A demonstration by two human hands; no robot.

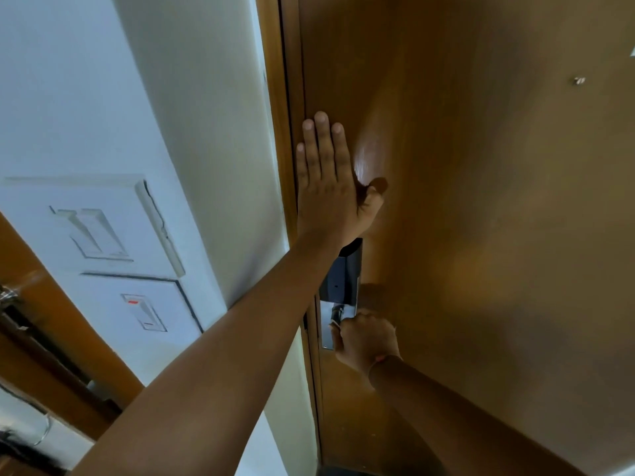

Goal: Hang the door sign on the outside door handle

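A brown wooden door (481, 201) fills the right of the head view. My left hand (328, 180) lies flat on it near its left edge, fingers straight and together, holding nothing. Below it sits a black lock unit (343, 276) above a silver plate (328, 324). My right hand (366, 338) is closed around the door handle (337, 312), of which only a short dark stub shows. A thin white bit shows at my right fingers; I cannot tell what it is. No door sign is in view.
A white wall (120, 97) stands left of the door frame (281, 132), with a white card holder (99, 231) and a switch plate (144, 312) on it. Another wooden door with metal hardware (10, 300) is at the far left.
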